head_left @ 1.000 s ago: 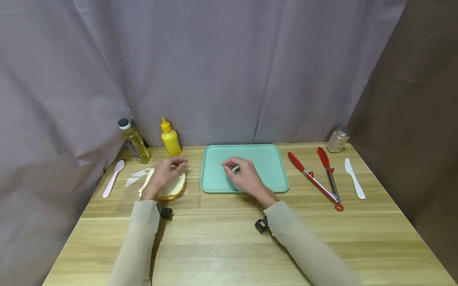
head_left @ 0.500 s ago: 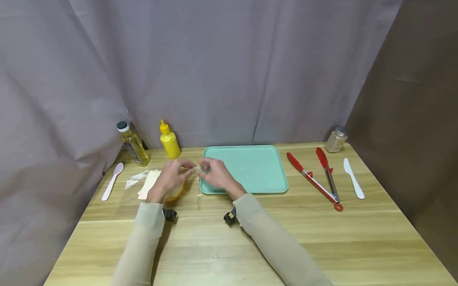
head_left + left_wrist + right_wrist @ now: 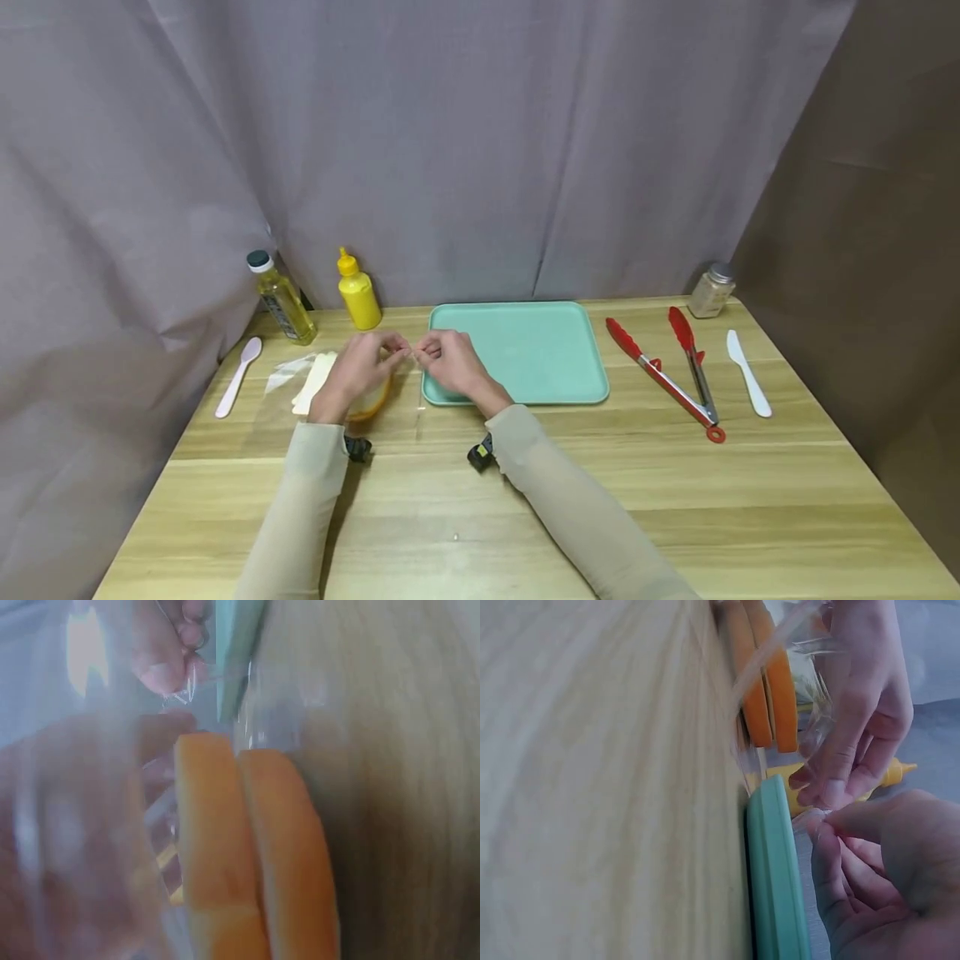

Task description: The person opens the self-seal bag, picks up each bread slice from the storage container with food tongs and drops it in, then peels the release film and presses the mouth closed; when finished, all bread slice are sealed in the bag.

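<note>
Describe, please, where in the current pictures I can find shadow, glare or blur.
Head view: fairly sharp, with a shadow beside the left sleeve and a pale sheen on the table; left wrist view: strong white glare on the clear plastic, and the bread looks soft; right wrist view: rather dim, with the table's grain blurred.

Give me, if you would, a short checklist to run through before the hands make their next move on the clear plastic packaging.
1. Left hand pinching the clear plastic packaging: ok.
2. Right hand pinching it close to the left fingertips: ok.
3. Packaging torn open at the pinch: cannot tell; the fingers cover that spot.
4. Bread slices stacked together: ok.
5. Green tray flat on the wooden table: ok.
6. Yellow squeeze bottle upright behind the left hand: ok.
</note>
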`<state>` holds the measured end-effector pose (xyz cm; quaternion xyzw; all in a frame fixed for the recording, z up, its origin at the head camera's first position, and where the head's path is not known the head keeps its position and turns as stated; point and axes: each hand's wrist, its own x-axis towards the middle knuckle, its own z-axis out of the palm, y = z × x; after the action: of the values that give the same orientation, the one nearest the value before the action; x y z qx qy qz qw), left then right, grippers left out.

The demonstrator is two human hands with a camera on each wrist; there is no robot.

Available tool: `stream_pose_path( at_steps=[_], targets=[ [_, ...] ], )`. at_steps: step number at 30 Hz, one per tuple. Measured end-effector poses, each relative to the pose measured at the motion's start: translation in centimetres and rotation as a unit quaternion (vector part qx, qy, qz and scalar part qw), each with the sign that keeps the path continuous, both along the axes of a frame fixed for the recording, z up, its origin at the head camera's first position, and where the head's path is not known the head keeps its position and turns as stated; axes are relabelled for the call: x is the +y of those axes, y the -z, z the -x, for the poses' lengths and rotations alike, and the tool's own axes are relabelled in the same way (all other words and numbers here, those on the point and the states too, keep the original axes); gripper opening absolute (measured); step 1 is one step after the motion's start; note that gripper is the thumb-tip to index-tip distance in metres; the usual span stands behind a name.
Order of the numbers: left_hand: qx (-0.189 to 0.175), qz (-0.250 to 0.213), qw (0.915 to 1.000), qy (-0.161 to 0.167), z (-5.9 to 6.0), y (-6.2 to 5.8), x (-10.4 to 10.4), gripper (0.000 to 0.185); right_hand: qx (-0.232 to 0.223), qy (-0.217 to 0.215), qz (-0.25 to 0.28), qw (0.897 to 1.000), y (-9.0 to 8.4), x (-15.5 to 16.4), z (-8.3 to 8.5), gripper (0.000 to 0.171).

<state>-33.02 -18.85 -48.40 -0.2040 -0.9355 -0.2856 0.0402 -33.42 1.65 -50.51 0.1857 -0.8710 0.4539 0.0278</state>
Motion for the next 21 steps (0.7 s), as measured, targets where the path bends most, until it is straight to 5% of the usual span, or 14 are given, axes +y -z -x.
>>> stream_pose_path(
  at_steps=[9, 21],
  targets=[
    [0.024, 0.026, 0.9993, 0.012, 0.14, -0.14, -0.02, 0.007, 0.006, 0.002, 0.01, 1.0, 0.18, 0.02, 0.05, 0.02],
    [0.024, 0.0, 0.9995, 0.023, 0.1, 0.07, 0.32, 0.012, 0.009, 0.003, 0.031, 0.999, 0.34, 0.61, -0.01, 0.014]
  ],
)
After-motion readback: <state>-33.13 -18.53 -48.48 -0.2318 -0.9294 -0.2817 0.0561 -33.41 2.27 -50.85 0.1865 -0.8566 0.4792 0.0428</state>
